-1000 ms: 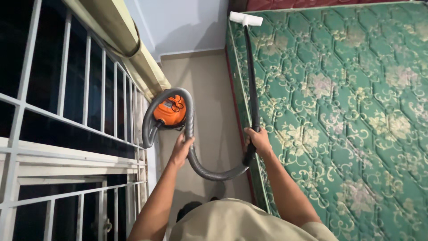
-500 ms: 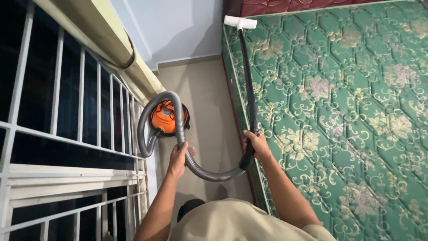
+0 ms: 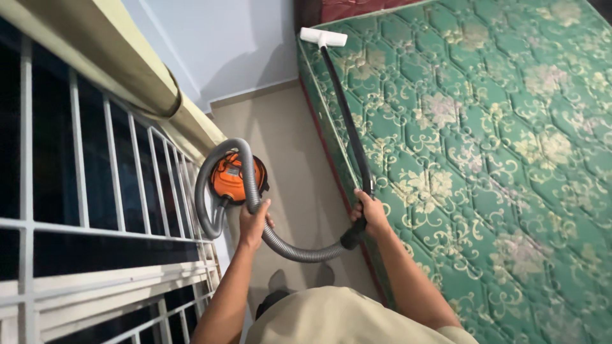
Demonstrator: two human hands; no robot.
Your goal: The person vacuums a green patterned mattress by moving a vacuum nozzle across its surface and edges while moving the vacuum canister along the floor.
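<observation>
My right hand (image 3: 370,213) grips the black wand (image 3: 347,108) of a vacuum cleaner near its lower end. The wand runs up along the left edge of a green patterned mattress (image 3: 484,146) to a white nozzle head (image 3: 324,37) resting at the mattress's far corner. My left hand (image 3: 253,223) holds the grey ribbed hose (image 3: 220,165), which loops up and round to the orange canister (image 3: 234,178) on the floor by the window, then curves under to the wand.
A white barred window grille (image 3: 115,178) with dark panes fills the left side, with a rolled beige curtain (image 3: 127,70) above it. A narrow strip of beige floor (image 3: 293,146) lies between window and bed. A pale wall (image 3: 236,44) closes the far end.
The view has swung right and both hands now sit further right in the frame. The nozzle stays at the mattress's far corner and the grips are unchanged.
</observation>
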